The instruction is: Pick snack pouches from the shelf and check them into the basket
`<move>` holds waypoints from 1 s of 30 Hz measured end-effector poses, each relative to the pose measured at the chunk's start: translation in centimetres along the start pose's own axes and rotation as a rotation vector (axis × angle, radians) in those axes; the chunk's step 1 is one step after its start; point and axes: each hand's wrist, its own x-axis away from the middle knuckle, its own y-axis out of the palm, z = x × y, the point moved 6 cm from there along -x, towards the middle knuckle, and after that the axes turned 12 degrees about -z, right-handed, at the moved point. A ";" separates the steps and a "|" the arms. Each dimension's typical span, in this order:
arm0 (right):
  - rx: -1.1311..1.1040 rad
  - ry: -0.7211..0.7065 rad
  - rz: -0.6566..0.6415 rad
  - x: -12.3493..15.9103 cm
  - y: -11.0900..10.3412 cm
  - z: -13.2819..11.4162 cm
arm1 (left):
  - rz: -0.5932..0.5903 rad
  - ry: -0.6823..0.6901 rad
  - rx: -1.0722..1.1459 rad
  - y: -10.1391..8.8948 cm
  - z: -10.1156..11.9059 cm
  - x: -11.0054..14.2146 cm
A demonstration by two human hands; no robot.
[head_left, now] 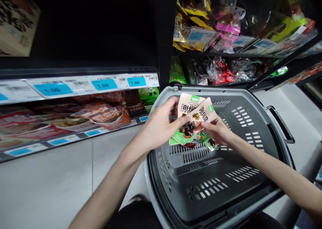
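Two overlapping snack packets (190, 125), beige with green ends, dark lettering and a food picture, are fanned out above the basket. My left hand (164, 121) is closed on them from the left, its thumb across the front. From the right, my right hand (217, 130) pinches the right-hand packet near its edge. Beneath both hands is a grey shopping basket (241, 195) with slotted walls and floor. Below the held packets, green snack packets (211, 143) show in part; I cannot tell whether they lie in the basket or are held too.
Shelves with blue-and-white price labels (104, 84) stand at the left, with red and orange packets (105, 115) below. Bagged goods (221, 71) fill the shelves behind the basket. The basket's black handle (280, 123) sticks out at its right. Pale floor tiles (62, 175) lie at the left.
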 end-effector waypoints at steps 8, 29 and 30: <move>-0.218 0.038 0.240 0.3 -2.4 -0.7 | 0.233 0.097 0.196 -1.4 0.0 0.2; 0.023 -0.061 0.183 0.4 -1.8 -1.9 | 0.169 0.104 0.272 -0.9 -0.2 0.0; 0.030 -0.062 0.186 0.4 -1.8 -2.0 | 0.166 0.103 0.268 -0.9 -0.2 -0.1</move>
